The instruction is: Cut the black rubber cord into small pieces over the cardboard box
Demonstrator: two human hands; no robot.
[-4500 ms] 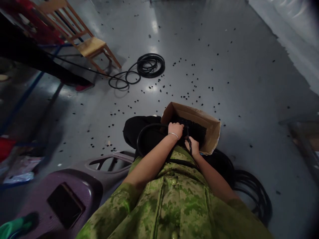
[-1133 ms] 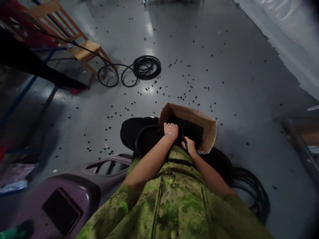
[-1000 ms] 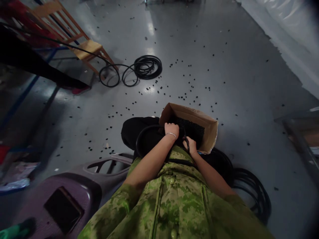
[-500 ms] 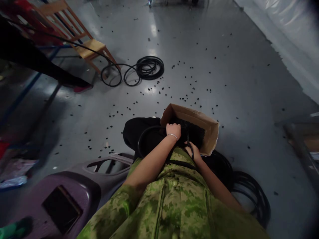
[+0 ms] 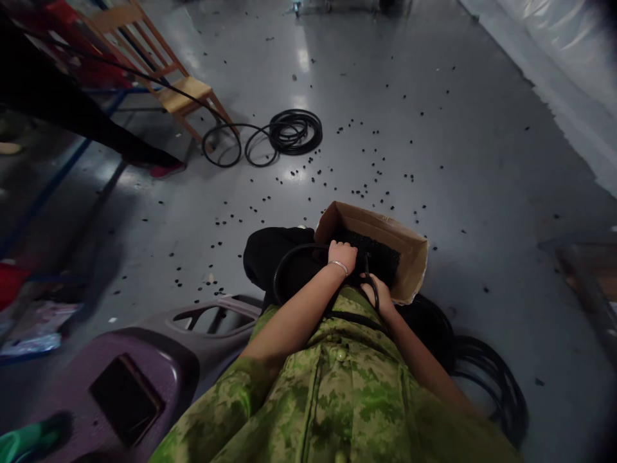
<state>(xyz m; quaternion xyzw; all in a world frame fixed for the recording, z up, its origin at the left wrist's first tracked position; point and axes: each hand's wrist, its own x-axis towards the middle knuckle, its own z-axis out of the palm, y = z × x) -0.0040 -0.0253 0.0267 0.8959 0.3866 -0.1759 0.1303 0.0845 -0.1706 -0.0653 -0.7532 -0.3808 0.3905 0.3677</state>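
My left hand [image 5: 342, 256], with a bracelet at the wrist, is closed round a black hose [image 5: 294, 252] that curves over my dark-clad leg. Just right of it and a little lower, my right hand [image 5: 376, 293] is closed on a thin dark tool [image 5: 373, 287] with a looped handle; its tip points up toward the box and the detail is too dark to tell. Both hands are at the near edge of an open cardboard box [image 5: 412, 270]. Small black pieces [image 5: 373, 247] fill the bottom of the box.
A coiled black hose [image 5: 295, 132] lies ahead on the floor [image 5: 463, 193], among scattered black bits. More coils [image 5: 501, 379] lie at my right. A wooden chair [image 5: 186, 93] and a person's leg [image 5: 96, 122] are at left. A phone [image 5: 126, 399] rests on a purple stool [image 5: 178, 370].
The whole view has shifted slightly, moving things a little to the right in the picture. Both hands keep their grips, and the left hand is tilted slightly differently.
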